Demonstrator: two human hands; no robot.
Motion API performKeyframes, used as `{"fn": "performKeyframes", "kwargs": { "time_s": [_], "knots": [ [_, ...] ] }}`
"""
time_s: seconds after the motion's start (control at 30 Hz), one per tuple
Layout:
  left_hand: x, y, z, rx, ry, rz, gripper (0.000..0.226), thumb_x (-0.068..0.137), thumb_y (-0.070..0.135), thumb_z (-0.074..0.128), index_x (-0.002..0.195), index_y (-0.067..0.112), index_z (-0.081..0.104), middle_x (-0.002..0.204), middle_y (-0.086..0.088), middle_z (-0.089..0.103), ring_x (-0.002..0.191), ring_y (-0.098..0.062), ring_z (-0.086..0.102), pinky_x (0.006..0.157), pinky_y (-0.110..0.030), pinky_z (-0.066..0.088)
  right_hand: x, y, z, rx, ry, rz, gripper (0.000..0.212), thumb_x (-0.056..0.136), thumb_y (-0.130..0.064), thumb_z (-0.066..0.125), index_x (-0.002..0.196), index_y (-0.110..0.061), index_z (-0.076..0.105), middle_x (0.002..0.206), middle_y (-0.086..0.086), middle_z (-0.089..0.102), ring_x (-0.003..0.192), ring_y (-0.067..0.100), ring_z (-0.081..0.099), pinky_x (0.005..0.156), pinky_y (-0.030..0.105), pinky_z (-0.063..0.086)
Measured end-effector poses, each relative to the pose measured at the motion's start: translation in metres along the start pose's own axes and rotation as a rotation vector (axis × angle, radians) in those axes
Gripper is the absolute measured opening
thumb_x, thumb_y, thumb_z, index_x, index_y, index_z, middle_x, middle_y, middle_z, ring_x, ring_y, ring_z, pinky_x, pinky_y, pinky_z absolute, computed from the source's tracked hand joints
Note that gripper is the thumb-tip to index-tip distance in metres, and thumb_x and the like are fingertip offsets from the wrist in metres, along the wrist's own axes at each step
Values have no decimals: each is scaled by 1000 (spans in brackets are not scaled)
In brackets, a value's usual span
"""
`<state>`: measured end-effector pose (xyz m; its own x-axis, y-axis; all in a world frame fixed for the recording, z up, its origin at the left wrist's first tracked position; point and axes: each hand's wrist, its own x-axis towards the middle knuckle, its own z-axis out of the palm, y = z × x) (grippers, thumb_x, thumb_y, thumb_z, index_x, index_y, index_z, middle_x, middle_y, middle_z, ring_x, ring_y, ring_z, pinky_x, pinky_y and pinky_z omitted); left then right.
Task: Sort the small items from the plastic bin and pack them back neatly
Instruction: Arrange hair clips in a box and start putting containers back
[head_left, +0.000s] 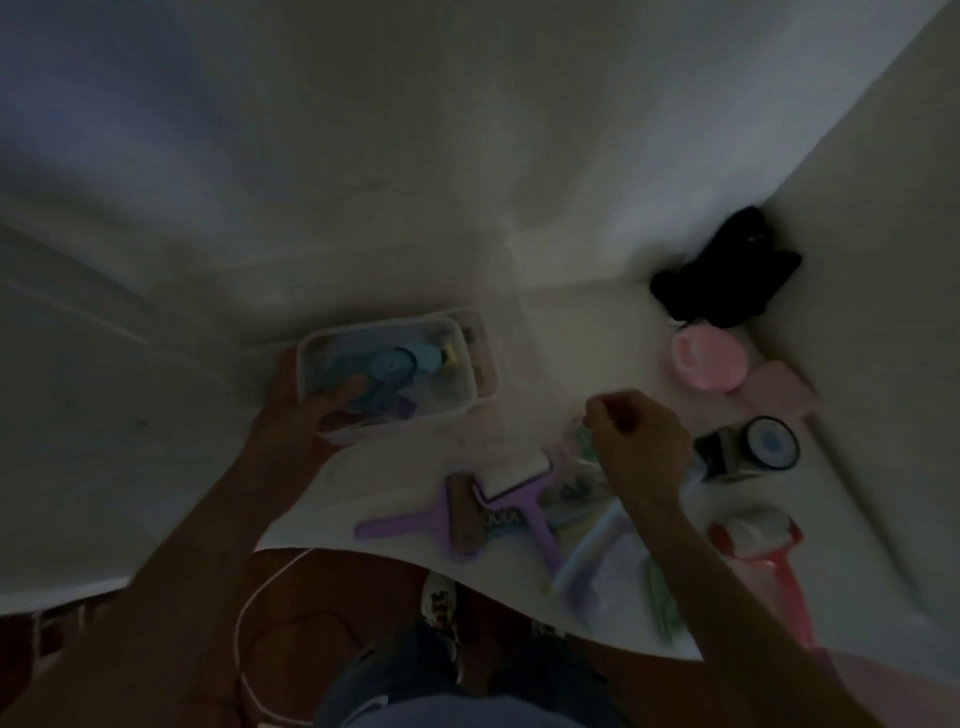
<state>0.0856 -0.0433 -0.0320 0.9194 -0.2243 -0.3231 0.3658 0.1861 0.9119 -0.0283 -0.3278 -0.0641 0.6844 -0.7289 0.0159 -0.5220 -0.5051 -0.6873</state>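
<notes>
- Pale plastic sleeves and green sticks (660, 597) are seen nearest, at the front edge of the white surface (519, 322), not yet packed.
- Two purple-handled rollers (467, 512) are laid side by side just beyond them, touching or overlapping; they too are left outside the bin.
- A pink-handled roller (763, 551) is found to the right, and a tape roll (748, 449) and a pink case (709, 358) further back, all loose on the surface.
- The task is judged to be mid-way: many items are spread out for sorting.
- The right hand (636, 441) is held above the pile with its fingers curled; something small and pale green seems to be pinched, but what it is cannot be told in the dim blur.
- The clear plastic bin (462, 410) is gripped at its near-left corner by the left hand (306, 410), the fingers being hooked over the rim.
- Blue pieces (389, 366) are already kept inside it.
</notes>
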Motion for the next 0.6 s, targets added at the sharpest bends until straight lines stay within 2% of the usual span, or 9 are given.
{"fn": "performKeyframes", "kwargs": {
  "time_s": [0.03,0.13,0.23,0.33,0.4,0.47,0.53,0.6],
  "knots": [
    [-1,-2,11,-5,-9,-1,40,93,-7,53,116,25,57,104,7,75,90,-16,73,63,-33,61,-8,21,4,-29,-62,45,14,85,-27,66,86,-16,74,72,-5,71,71,12,67,65,23,45],
    [-3,-6,34,-38,-41,-22,41,93,-5,54,113,29,63,114,-3,73,99,-25,72,68,-38,62,-26,75,27,-93,-311,79,12,85,-21,65,93,-21,74,84,0,75,79,19,70,72,31,55],
    [-5,-7,48,-22,-59,-12,41,94,-5,53,111,31,66,115,-2,72,106,-28,69,75,-44,62,-29,102,43,-216,-454,-39,20,83,-13,65,99,-20,76,95,6,75,87,26,69,75,31,52],
    [-10,-7,59,-35,-73,-10,44,95,-4,53,105,35,70,116,-2,72,108,-31,68,80,-49,60,-20,118,52,-324,-588,-157,23,83,-16,61,102,-22,73,99,6,73,93,27,67,75,30,49],
    [-14,-7,63,-18,-56,-6,46,96,-3,53,98,38,73,112,0,73,105,-29,70,78,-46,60,-11,129,57,-399,-611,-256,24,81,-15,59,100,-23,72,100,6,72,97,28,65,75,33,52],
    [-17,-7,67,-9,-73,14,45,96,-2,52,99,37,73,118,-2,71,109,-30,68,82,-48,59,-2,135,60,-481,-583,-398,21,78,-12,61,94,-21,71,96,5,69,98,29,63,70,34,52],
    [-20,-7,69,-5,-91,21,40,96,0,53,106,35,69,126,-7,67,115,-36,64,85,-52,57,5,134,63,-526,-539,-567,16,73,-10,57,81,-15,71,85,7,67,88,32,63,63,35,51],
    [-23,-6,73,-18,-64,11,37,95,1,55,110,33,65,126,-7,67,114,-35,65,82,-50,59,13,135,65,-592,-495,-721,24,70,-14,43,71,-13,68,77,8,64,73,33,63,59,33,50]
  ]
}}
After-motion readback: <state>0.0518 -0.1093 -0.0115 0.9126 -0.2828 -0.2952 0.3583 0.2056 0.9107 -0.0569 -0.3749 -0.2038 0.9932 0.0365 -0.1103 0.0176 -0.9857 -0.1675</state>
